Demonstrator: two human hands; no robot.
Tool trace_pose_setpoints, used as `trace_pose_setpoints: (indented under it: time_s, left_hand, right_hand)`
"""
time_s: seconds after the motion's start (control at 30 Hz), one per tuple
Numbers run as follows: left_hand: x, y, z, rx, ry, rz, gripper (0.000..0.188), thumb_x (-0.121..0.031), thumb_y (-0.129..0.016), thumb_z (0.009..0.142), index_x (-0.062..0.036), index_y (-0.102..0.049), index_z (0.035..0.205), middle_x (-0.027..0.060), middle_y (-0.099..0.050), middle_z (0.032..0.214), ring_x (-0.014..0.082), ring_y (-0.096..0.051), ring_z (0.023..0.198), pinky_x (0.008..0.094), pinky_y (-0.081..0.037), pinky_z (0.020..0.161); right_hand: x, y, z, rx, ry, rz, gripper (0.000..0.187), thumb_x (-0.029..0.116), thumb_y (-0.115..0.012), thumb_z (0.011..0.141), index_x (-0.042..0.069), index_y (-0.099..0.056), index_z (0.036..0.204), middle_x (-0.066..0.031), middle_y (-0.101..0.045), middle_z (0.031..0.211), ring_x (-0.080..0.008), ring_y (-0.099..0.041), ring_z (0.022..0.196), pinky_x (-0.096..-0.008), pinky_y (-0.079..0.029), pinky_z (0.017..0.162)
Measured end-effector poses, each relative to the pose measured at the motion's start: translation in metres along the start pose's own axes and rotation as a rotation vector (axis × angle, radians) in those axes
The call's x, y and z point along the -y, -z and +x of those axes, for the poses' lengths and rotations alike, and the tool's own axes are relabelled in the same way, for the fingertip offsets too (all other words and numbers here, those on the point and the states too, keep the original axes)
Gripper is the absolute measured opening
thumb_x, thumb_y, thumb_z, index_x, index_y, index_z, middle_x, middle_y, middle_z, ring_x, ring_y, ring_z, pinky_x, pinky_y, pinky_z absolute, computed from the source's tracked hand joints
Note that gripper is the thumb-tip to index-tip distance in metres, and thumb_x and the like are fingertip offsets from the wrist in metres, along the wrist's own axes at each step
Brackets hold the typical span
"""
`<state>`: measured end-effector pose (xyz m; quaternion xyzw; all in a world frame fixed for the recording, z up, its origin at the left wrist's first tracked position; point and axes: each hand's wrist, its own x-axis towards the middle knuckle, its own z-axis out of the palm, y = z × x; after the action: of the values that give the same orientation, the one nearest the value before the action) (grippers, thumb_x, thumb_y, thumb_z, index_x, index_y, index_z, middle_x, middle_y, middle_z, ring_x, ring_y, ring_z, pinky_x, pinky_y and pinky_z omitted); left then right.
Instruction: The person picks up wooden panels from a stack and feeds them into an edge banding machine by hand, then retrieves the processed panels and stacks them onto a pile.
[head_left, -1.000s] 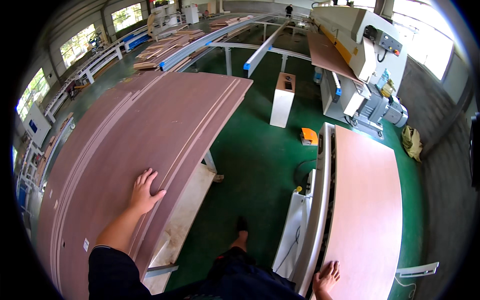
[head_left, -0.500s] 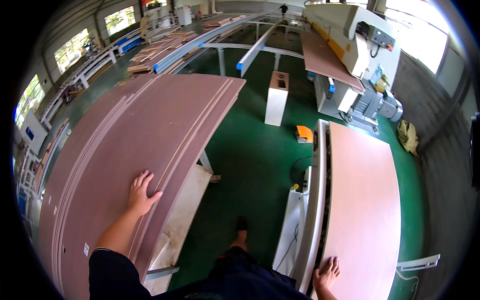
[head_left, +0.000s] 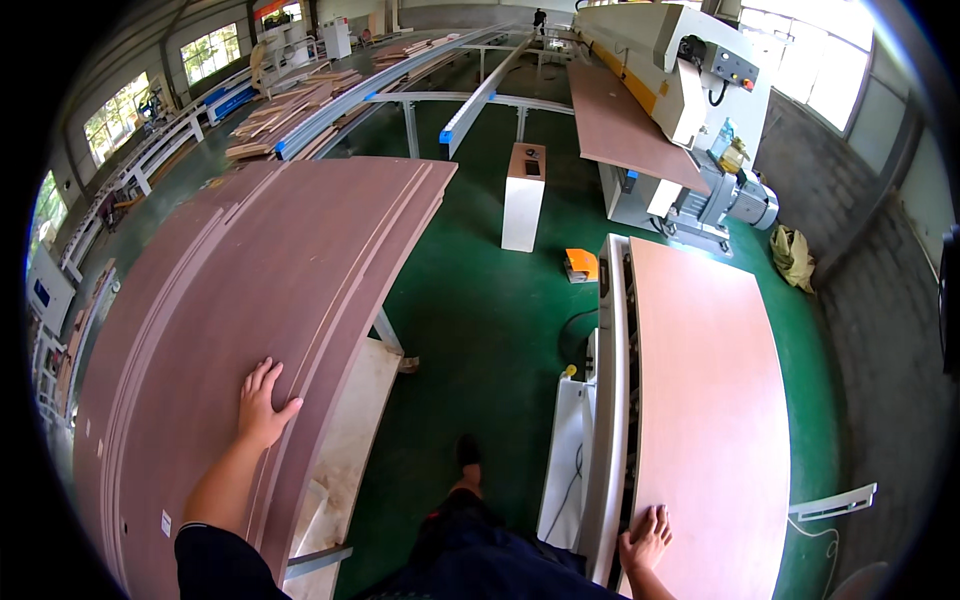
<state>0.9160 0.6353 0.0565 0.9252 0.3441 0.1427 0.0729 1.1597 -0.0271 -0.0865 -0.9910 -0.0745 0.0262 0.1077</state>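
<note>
Green floor (head_left: 455, 320) lies between; left grip (head_left: 262, 412), spread flat, seemingly steadies the brown board (head_left: 270, 270) beneath; right grip (head_left: 646, 540), uncurled, the pale board (head_left: 710, 400) beneath.

Seen close from head height through a fisheye lens, the left hand (head_left: 262, 413) and right hand (head_left: 646, 544) are framed from above, the view angled forward down the green floor (head_left: 450, 310).

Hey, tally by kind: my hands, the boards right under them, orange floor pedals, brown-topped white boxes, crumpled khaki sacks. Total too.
Left hand and right hand: 2
Purplish-brown flat board and pale pink flat board: 2
Orange wedge-shaped floor pedal: 1
Tall brown-topped white box: 1
Crumpled khaki sack: 1
Total: 7
</note>
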Motion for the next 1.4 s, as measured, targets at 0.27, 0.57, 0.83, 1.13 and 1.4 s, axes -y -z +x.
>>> trace_pose_setpoints:
  time_s: [0.27, 0.57, 0.83, 1.13, 1.4]
  left_hand:
    - [0.001, 0.001, -0.001, -0.012, -0.019, 0.009, 0.074, -0.035, -0.076, 0.079, -0.0081, -0.048, 0.142, 0.0152, -0.041, 0.152, 0.0373, -0.036, 0.139, 0.0497, -0.026, 0.116]
    - [-0.010, 0.002, -0.006, -0.036, 0.059, -0.055, 0.070, -0.025, -0.077, 0.076, -0.0028, -0.051, 0.136, 0.0189, -0.042, 0.149, 0.0415, -0.037, 0.137, 0.0524, -0.030, 0.113]
    - [-0.160, -0.035, 0.068, -0.210, -0.058, -0.506, 0.031, -0.014, -0.069, 0.081, -0.0020, -0.065, 0.110, 0.0178, -0.066, 0.109, 0.0374, -0.060, 0.105, 0.0469, -0.045, 0.093]
    - [-0.291, -0.107, 0.213, 0.336, -0.433, -0.845, 0.033, -0.027, -0.067, 0.092, -0.0056, -0.064, 0.117, 0.0126, -0.070, 0.105, 0.0260, -0.069, 0.094, 0.0374, -0.053, 0.083]
    - [-0.337, -0.190, 0.287, 0.676, -0.090, -1.302, 0.029, -0.021, -0.054, 0.103, -0.0022, -0.057, 0.126, 0.0133, -0.067, 0.114, 0.0192, -0.067, 0.102, 0.0333, -0.052, 0.090]
  right_hand:
    - [0.081, -0.001, 0.084, -0.202, -0.201, 0.618, 0.048, 0.009, -0.064, 0.077, -0.001, -0.053, 0.123, -0.0183, -0.055, 0.119, -0.0337, -0.050, 0.115, -0.0456, -0.038, 0.102]
    - [0.209, 0.011, 0.281, 0.138, -0.163, 1.466, 0.041, 0.019, -0.060, 0.093, 0.002, -0.051, 0.129, -0.0092, -0.060, 0.106, -0.0179, -0.060, 0.085, -0.0328, -0.050, 0.078]
    - [0.226, 0.002, 0.456, 0.174, -0.459, 1.845, 0.065, 0.043, -0.064, 0.091, -0.001, -0.043, 0.133, -0.0193, -0.055, 0.126, -0.0355, -0.059, 0.111, -0.0483, -0.050, 0.097]
    - [0.260, 0.023, 0.531, 0.109, -0.527, 2.110, 0.099, 0.046, -0.069, 0.088, 0.000, -0.013, 0.154, -0.0227, -0.032, 0.154, -0.0401, -0.034, 0.142, -0.0517, -0.032, 0.117]
    - [0.240, 0.018, 0.505, -0.005, -0.783, 2.160, 0.026, 0.032, -0.061, 0.097, 0.011, -0.058, 0.111, -0.0044, -0.061, 0.113, -0.0199, -0.056, 0.105, -0.0348, -0.045, 0.089]
